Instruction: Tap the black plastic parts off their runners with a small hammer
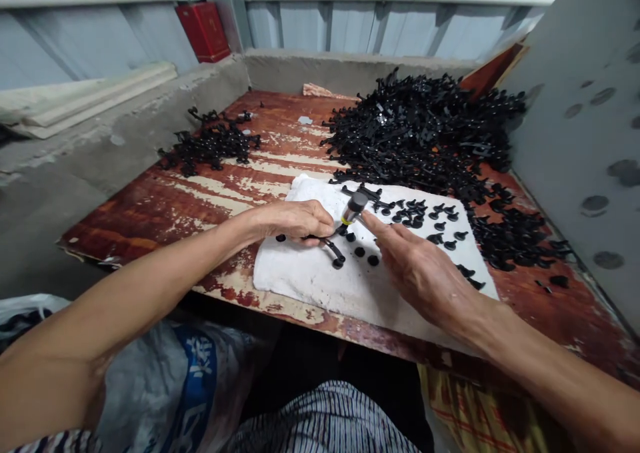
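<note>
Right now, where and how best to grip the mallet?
Mallet: likely by the handle, from the right. Its black-capped head projects left of the right hand, near the left hand, so that approach should clear the head.

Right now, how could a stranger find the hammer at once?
On the red-brown table lies a white cloth. Over it, the right grip holds the hammer. Its silver head, with black cap and yellow ring, sets it apart from the black parts nearby.

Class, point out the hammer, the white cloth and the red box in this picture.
Hammer (354,208): head view, on its head.
White cloth (295,270): head view, bare lower-left part.
Red box (203,32): head view, middle of visible side.
</note>
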